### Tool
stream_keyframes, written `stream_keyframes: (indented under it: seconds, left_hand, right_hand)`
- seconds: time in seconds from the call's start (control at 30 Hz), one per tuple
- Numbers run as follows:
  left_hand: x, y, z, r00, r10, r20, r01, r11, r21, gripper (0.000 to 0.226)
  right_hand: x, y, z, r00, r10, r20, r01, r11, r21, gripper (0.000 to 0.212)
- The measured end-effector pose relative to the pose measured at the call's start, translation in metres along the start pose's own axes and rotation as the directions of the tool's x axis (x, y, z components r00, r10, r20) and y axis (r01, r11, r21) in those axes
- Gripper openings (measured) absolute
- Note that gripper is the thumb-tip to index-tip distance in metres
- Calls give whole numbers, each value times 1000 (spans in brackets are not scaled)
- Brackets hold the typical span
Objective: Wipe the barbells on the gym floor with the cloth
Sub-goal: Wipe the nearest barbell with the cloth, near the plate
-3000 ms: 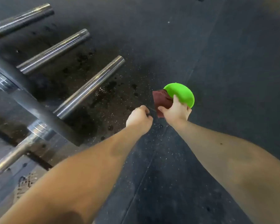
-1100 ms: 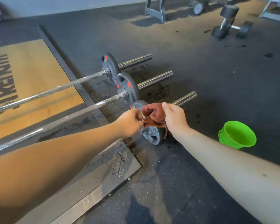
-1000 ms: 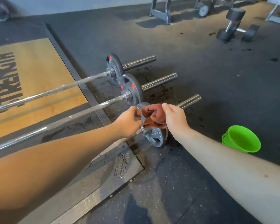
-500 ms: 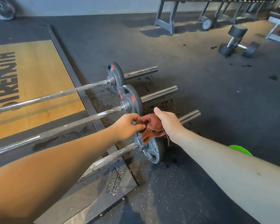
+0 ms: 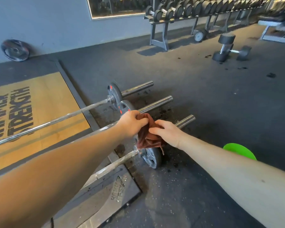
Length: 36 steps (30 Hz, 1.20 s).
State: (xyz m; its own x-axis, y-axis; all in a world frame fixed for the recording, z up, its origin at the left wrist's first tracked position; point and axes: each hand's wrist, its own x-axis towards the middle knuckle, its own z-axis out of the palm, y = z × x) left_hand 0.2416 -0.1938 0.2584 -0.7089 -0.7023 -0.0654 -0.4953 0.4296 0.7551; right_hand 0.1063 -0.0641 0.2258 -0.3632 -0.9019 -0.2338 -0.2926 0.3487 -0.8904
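Both hands are on the brown cloth [image 5: 146, 139], held in the air between them. The left hand [image 5: 132, 125] pinches its upper corner with curled fingers. The right hand [image 5: 168, 134] grips the bunched middle with its fingers folded over the fabric. The loose end hangs below both hands, down in front of the plate [image 5: 152, 159] of the nearest barbell [image 5: 115, 163]. This bar lies on the floor [image 5: 204, 104] directly under the hands, and its bare sleeve [image 5: 186, 120] runs out beyond the right hand. The middle barbell [image 5: 156, 103] and far barbell [image 5: 136, 88] lie past the left hand. A green bucket [image 5: 240, 151] shows behind the right forearm.

The step in hand looks like readying the cloth, since it is not yet on any metal. To do this well, I would flatten the bunch into a thick pad so no tail drags on the gritty, wet-spotted floor. I would then wrap the pad round the sleeve under the right hand and draw it along the whole length. A turn of the wrist should help it reach the underside.
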Motion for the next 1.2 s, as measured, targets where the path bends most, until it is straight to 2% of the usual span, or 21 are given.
stream_keyframes:
  seconds: [0.03,0.1,0.17,0.23,0.37,0.43,0.47,0.5,0.53,0.6,0.63,0.7,0.8,0.87,0.97,1.13,1.2]
  left_hand:
    - [-2,10,2,1000,3,-7,-3,1000,15,32]
    - [-3,30,4,1000,19,-14,-18,998,58,35]
    - [-4,47,6,999,39,22,-43,984,172,36]
    - [-3,58,7,995,58,76,-77,957,279,33]
    - [2,68,20,987,70,144,-120,918,378,23]
    - [7,67,26,987,82,141,-133,907,400,19]
    - [11,64,28,986,86,146,-138,907,398,18]
    - [14,62,29,983,93,157,-149,907,394,18]
    - [17,59,29,979,99,177,-162,907,389,17]
    - [24,50,27,959,95,268,-185,923,337,15]
    - [27,43,26,940,85,329,-182,944,276,15]
    - [32,27,22,913,83,399,-168,968,184,20]
    - [43,-3,10,923,87,375,-217,923,318,35]
    - [51,-22,-1,919,64,388,-236,879,415,43]
    - [71,-42,-14,919,39,393,-228,866,446,42]
    - [98,-32,-14,906,-38,422,-240,775,584,37]
    - [104,-25,-2,902,-51,428,-269,709,652,40]
  right_hand:
    - [-7,-2,-6,999,-9,-30,9,1000,-2,19]
    - [-19,-4,-20,993,-44,-110,37,997,-66,28]
    - [-28,0,-38,975,-113,-192,62,965,-256,35]
    - [-34,4,-54,951,-167,-260,28,884,-467,31]
    - [-37,1,-69,913,-163,-373,-93,809,-580,31]
    - [-25,3,-69,910,-51,-411,-168,862,-478,30]
    - [-18,2,-66,913,28,-406,-177,925,-335,28]
    - [-11,0,-62,911,120,-394,-182,976,-122,27]
    - [-1,-2,-59,901,218,-374,-177,974,140,27]
    - [10,-16,-49,880,384,-278,-163,796,582,26]
    - [16,-21,-44,869,427,-249,-154,713,684,27]
    - [28,-26,-33,839,480,-257,-144,650,746,30]
    - [54,-26,-30,799,533,-279,-121,596,794,37]
    - [71,-41,-34,777,525,-347,-119,664,738,37]
    - [89,-64,-43,773,479,-415,-119,752,648,25]
    - [95,-21,-53,708,537,-459,-139,743,655,32]
    - [93,-2,-56,724,535,-436,-183,758,626,41]
